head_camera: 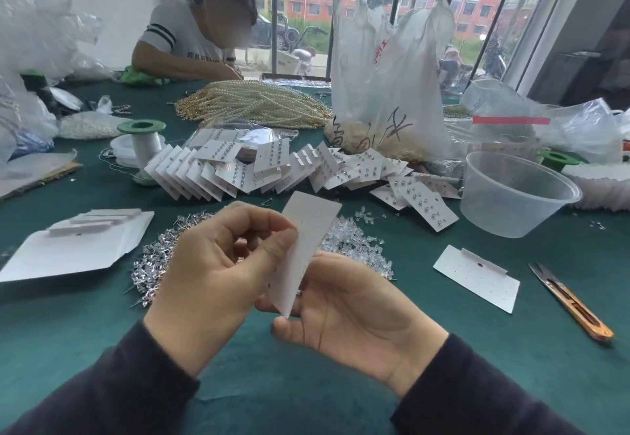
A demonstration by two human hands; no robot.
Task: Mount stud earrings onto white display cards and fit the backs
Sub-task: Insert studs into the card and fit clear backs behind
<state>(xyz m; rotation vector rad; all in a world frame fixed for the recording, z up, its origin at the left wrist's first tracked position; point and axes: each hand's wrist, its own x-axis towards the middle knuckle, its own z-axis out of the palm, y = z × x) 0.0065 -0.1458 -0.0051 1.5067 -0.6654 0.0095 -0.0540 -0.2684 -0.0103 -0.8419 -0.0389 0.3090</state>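
Observation:
My left hand (218,264) pinches a white display card (303,247) by its left edge, thumb and forefinger curled on it. The card stands tilted, seen from its back, with a row of small holes. My right hand (347,308) lies palm up beneath the card's lower end, its fingers behind the card; whether they grip it is hidden. A heap of silver stud earrings (153,264) lies on the green table behind my left hand. Clear plastic earring backs (354,243) are piled behind my right hand.
Finished cards (259,165) fan across the table's middle. One blank card (477,278) and thread snips (569,301) lie right, a clear tub (514,196) beyond. White paper with card stacks (81,243) lies left. Pearl strands (252,104), a plastic bag (388,87), a seated person (201,32) behind.

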